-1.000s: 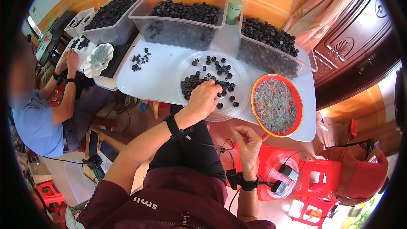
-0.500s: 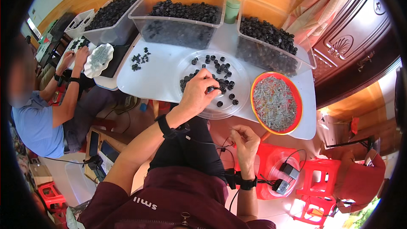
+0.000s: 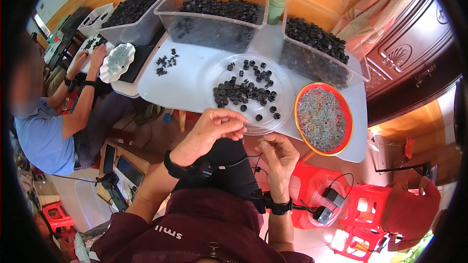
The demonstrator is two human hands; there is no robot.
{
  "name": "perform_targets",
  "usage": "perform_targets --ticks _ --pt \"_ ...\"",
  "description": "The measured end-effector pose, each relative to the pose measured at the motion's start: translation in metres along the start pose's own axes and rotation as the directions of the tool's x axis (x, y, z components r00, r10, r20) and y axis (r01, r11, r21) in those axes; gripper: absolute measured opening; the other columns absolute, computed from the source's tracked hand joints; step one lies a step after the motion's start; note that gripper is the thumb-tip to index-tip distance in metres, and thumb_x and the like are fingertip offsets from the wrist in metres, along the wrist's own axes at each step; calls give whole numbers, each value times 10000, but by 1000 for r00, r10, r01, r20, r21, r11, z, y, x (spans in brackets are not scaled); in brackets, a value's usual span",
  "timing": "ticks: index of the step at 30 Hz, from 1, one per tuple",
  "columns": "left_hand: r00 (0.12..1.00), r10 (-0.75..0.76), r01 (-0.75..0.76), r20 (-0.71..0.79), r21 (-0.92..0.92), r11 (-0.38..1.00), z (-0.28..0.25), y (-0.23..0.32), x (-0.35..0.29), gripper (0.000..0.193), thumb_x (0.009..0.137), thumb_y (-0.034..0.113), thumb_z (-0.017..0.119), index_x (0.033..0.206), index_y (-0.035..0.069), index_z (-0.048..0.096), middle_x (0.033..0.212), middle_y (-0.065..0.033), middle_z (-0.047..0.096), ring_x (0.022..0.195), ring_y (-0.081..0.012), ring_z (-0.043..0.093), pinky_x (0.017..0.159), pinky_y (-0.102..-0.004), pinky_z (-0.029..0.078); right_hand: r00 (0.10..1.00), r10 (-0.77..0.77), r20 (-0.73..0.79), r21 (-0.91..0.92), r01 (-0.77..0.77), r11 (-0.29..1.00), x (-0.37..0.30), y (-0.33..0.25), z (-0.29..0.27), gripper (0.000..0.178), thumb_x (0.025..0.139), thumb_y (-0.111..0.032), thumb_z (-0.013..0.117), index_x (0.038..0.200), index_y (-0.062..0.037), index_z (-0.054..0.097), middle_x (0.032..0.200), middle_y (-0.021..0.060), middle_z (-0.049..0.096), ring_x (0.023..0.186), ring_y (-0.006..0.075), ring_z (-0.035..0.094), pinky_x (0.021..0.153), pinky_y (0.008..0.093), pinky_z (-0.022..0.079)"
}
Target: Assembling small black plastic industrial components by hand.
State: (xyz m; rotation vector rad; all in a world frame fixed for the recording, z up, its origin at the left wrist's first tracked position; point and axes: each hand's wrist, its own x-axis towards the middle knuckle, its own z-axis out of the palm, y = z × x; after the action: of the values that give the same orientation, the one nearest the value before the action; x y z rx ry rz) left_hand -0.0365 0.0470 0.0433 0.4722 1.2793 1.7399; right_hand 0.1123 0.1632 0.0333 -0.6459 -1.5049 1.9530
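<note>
My left hand (image 3: 214,129) is drawn back to the near edge of the white table (image 3: 195,87), its fingertips pinched on a small black part. My right hand (image 3: 279,153) is just to its right, below the table edge, with thumb and forefinger pinched on a thin metal pin. The two hands' fingertips are close together, a small gap between them. Just beyond them a clear round plate (image 3: 288,98) holds several loose black parts (image 3: 241,91). To its right a red-rimmed dish (image 3: 299,98) is heaped with metal pins (image 3: 321,119).
Three clear bins of black parts (image 3: 214,12) line the table's far side, with a green cup (image 3: 276,9) between two of them. A person in a blue shirt (image 3: 41,139) works at the left beside a white dish of pins (image 3: 117,59). Red stools (image 3: 363,214) stand lower right.
My left hand has left the clear plate and pulled back toward me with its fingers pinched. My right hand has risen slightly toward it.
</note>
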Motion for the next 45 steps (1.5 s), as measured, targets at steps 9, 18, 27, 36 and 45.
perform_targets --ticks 9,18,27,36,45 --pt "999 0 -2 -44 -57 998 4 -7 -32 231 879 69 550 1077 -38 605 963 -136 646 842 -178 648 767 -286 544 993 -32 117 35 29 999 -7 17 30 107 823 69 581 928 51 595 924 70 563 791 119 598 697 225 524" --pt "992 110 -111 -59 -8 994 0 -11 -35 182 832 17 603 1005 -34 626 932 -102 649 839 -147 634 753 -268 534 986 -137 100 -14 139 990 -11 26 36 98 818 73 587 915 57 591 937 58 540 774 106 579 676 208 506" --pt "994 84 -84 -72 2 996 -1 -17 -34 156 809 -2 625 961 -30 609 888 -86 641 792 -135 627 733 -260 521 934 -344 93 -366 353 861 -16 13 45 119 759 98 623 851 24 609 834 81 592 736 150 616 662 247 513" --pt "1000 -17 15 -26 -75 997 -3 -20 -37 152 814 4 620 959 -40 606 883 -104 647 775 -145 640 718 -267 542 994 -64 84 -45 68 997 -16 17 31 93 771 76 640 844 26 612 855 57 595 748 118 612 691 229 516" --pt "998 -54 51 -25 -114 992 -2 -22 -34 156 821 23 621 964 -39 606 847 -105 653 750 -145 651 682 -263 561 971 -229 68 -64 233 970 -12 21 35 146 741 61 671 856 -1 605 879 65 576 776 114 578 666 232 504"
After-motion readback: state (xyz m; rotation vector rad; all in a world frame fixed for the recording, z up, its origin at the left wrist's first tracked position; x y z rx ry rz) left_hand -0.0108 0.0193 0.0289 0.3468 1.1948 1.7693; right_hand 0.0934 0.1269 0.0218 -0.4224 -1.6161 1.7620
